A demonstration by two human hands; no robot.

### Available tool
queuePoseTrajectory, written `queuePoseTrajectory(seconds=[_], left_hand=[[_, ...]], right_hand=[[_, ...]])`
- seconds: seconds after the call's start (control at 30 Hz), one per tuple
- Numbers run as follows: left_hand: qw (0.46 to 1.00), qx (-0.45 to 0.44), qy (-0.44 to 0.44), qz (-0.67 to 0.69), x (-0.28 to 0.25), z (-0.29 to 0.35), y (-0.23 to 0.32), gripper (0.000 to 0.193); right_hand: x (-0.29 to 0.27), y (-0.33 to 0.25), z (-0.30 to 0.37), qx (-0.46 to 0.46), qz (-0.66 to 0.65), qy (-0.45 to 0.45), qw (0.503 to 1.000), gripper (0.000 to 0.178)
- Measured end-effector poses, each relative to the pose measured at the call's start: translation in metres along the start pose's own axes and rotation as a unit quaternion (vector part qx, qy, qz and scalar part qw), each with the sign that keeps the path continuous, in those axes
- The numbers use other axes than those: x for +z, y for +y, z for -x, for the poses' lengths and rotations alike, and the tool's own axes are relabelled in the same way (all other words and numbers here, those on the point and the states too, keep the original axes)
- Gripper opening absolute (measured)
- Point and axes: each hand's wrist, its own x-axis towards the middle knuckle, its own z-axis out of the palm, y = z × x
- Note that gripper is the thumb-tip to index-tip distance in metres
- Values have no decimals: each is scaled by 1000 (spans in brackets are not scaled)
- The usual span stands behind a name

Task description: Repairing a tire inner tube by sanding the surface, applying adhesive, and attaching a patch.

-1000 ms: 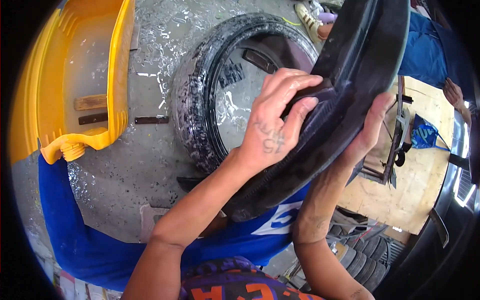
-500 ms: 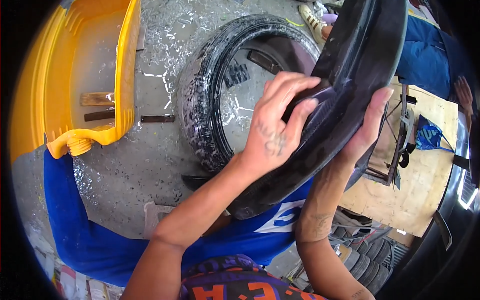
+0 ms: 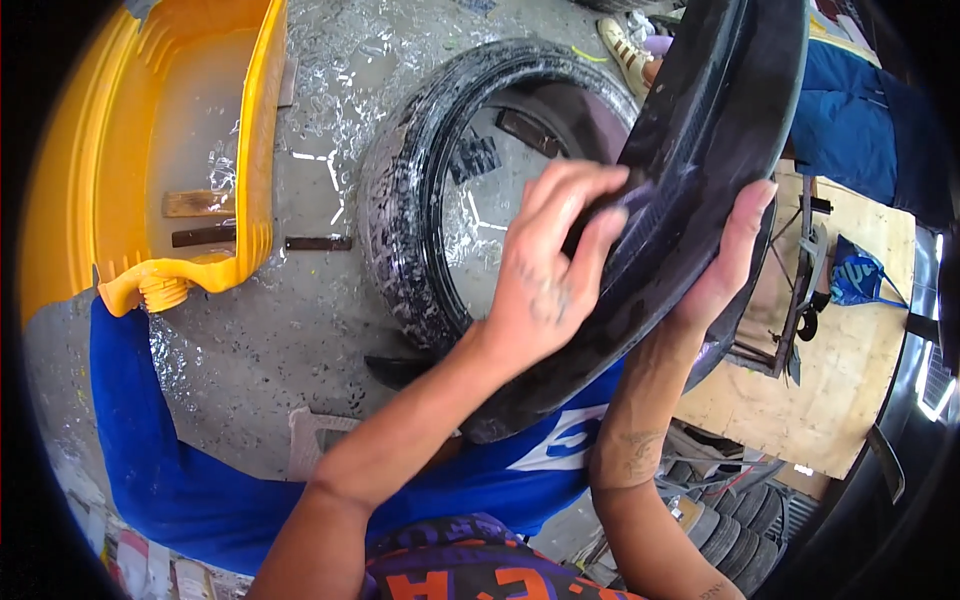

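Observation:
A long, curved black panel (image 3: 735, 130) with a glossy, wet-looking surface and a raised ridge lies slantwise across my lap. Its far end runs out of view at the top. My left hand (image 3: 555, 265) pinches a small dark pad (image 3: 590, 225), perhaps sandpaper, and holds it against the panel's inner side by the ridge. Most of the pad is hidden behind the fingers. Along the right edge, my right hand (image 3: 735, 245) grips the panel, thumb on the near face and fingers out of sight underneath.
A wet tyre (image 3: 415, 200) lies flat on the floor, a dark block (image 3: 528, 132) inside its ring. At left stands a yellow tub (image 3: 255, 150) with cloudy water and strips of wood; another dark strip (image 3: 318, 243) lies nearby. A plywood board (image 3: 840, 390) is at right, and another person's shoe (image 3: 625, 55) shows beyond.
My left hand with the dark pad has slid slightly down and left along the panel. The panel and my right hand have shifted a little, lower in the picture.

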Motion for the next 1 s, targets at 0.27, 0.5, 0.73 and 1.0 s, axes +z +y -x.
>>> queuePoseTrajectory(seconds=[0.27,0.5,0.73,1.0], left_hand=[[994,-48,42,84,6,18,5,27],[996,-41,34,66,4,14,7,24],[998,-42,31,39,2,12,12,26],[996,-63,35,53,5,23,14,24]], right_hand=[[4,0,2,-10,13,45,999,60],[16,2,2,-18,93,97,991,63],[8,0,1,-19,79,91,992,64],[13,3,0,-29,28,63,997,62]])
